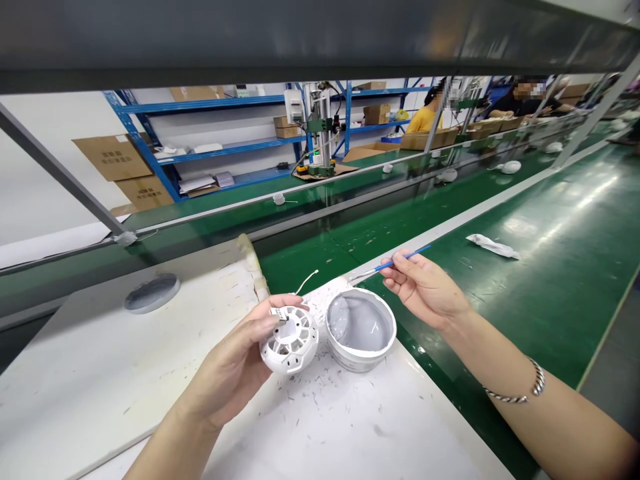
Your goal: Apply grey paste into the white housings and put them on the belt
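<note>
My left hand (245, 353) is closed around a round white plastic housing (290, 343) with spoke-like openings and a hole in its middle. A thin pale wire (307, 283) sticks up behind that hand. Pinched between the thumb and fingers of my right hand (425, 287) is a thin blue-handled brush (397, 261), its tip pointing left above the far rim of a tub. The white tub (357, 360) holds thick grey paste (367, 323) and stands just right of the housing. The brush tip and the paste look apart.
A grey-coated round lid (153, 293) lies on the white board (80, 373) at left. A white tube-like packet (493, 246) rests on the green bench (555, 220) at right. Beyond, a green conveyor (320, 240) runs across, with small white parts farther back. Co-workers sit at the far right.
</note>
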